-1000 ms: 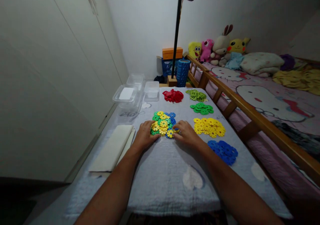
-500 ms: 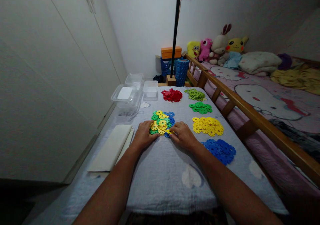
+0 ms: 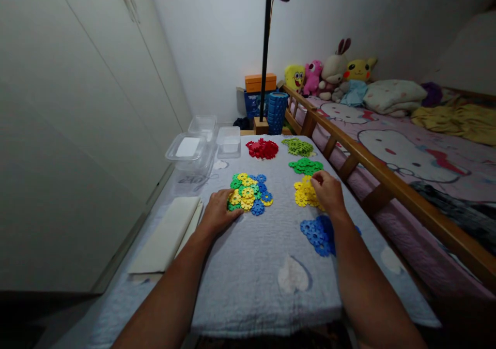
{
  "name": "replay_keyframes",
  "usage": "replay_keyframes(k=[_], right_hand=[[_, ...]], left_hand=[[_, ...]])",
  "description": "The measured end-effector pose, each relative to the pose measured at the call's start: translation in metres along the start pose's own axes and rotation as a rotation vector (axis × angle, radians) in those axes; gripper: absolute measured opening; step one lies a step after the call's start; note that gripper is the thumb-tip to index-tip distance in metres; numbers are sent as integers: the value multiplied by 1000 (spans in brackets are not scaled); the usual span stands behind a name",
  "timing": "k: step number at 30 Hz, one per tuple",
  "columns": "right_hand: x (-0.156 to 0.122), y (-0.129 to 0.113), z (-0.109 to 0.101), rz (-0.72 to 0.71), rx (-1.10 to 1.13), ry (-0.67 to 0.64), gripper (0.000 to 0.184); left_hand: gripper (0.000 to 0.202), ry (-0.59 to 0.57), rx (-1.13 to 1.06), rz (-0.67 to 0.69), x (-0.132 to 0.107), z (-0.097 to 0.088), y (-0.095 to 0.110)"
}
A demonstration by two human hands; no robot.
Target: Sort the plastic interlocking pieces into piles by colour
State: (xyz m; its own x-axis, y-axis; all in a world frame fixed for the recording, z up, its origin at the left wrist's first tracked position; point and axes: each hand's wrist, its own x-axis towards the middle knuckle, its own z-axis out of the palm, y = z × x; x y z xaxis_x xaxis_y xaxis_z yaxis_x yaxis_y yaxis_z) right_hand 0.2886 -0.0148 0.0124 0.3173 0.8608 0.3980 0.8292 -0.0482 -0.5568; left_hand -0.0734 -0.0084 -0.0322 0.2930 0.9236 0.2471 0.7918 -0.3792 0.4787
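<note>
A mixed cluster of yellow, green and blue snowflake discs [image 3: 248, 193] lies in the middle of the table. My left hand [image 3: 221, 208] grips its left edge, thumb along the near side and fingers at the far side. At the cluster's right edge a yellow disc [image 3: 268, 202] shows partly from under a blue one. My right hand [image 3: 328, 190] is over the right part of the yellow disc pile [image 3: 305, 193], fingers curled in a pinch; whatever is between them is hidden. Below the right forearm, the blue disc pile [image 3: 315, 234] is partly covered.
Red discs [image 3: 262, 149], lime discs [image 3: 297, 147] and green discs [image 3: 306, 166] lie in piles farther back. Clear plastic boxes [image 3: 228, 141] stand at the back left, with a folded cream sheet [image 3: 166, 235] nearer. A wooden bed rail [image 3: 351, 160] runs along the right side.
My right hand has left the mixed cluster and moved right to the yellow pile. The left hand stays at the cluster. The view has shifted slightly.
</note>
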Motion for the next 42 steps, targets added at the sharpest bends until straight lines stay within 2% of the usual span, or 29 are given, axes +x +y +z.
replay_keyframes(k=[5, 14, 17, 20, 25, 29, 35, 42], right_hand=[[1, 17, -4, 65, -33, -48, 13], [1, 20, 0, -3, -310, -2, 20], [0, 8, 3, -72, -290, 17, 22], [-7, -12, 10, -200, -211, -32, 20], [-32, -52, 28, -422, -91, -249, 15], [-55, -79, 45, -577, -21, -434, 21], [-73, -94, 62, -610, -100, -520, 30], [-75, -92, 61, -616, -136, -522, 25]], left_hand=[[57, 19, -5, 13, 0, 0, -1], [55, 9, -19, 11, 0, -1, -2], [57, -6, -19, 10, -1, -2, -1], [57, -7, -16, 13, -1, -2, -1], [57, -11, -24, 14, -1, -3, 0], [56, -17, -23, 16, -1, -5, 3], [56, -7, -24, 23, -1, -5, 4], [57, -7, -29, 11, -2, -4, 4]])
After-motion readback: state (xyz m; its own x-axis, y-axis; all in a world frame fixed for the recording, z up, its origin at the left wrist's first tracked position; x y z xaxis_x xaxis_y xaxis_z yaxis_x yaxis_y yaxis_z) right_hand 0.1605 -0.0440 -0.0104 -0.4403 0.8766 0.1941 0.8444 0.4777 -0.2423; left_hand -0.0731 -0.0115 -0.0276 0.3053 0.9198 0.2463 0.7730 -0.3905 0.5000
